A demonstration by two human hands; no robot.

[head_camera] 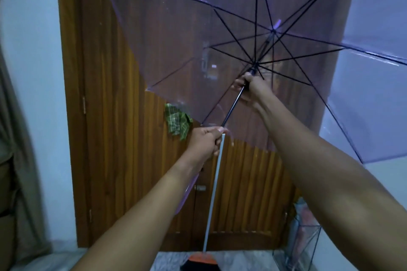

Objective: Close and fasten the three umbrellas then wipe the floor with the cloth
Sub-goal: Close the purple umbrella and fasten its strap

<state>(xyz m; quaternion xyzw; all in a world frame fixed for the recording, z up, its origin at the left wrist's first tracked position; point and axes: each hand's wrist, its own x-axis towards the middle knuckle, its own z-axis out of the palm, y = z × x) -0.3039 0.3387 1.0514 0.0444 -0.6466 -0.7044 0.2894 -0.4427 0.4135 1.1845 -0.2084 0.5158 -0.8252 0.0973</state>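
A clear purple-tinted umbrella (176, 28) is open in front of me, its canopy spread across the upper view with thin black ribs. My right hand (248, 88) grips the black shaft just below the runner. My left hand (204, 142) is closed around the shaft's lower end at the pale purple handle. A green patterned cloth (177, 123) hangs on the wooden door behind, just left of my left hand. Other umbrellas stand in a clear holder (301, 237) at the lower right.
A brown wooden door (114, 138) fills the background between pale walls. A broom with a white stick (214, 193) and orange-black head leans against the door. A curtain (13, 138) hangs at the left. Marbled floor (171, 259) shows at the bottom.
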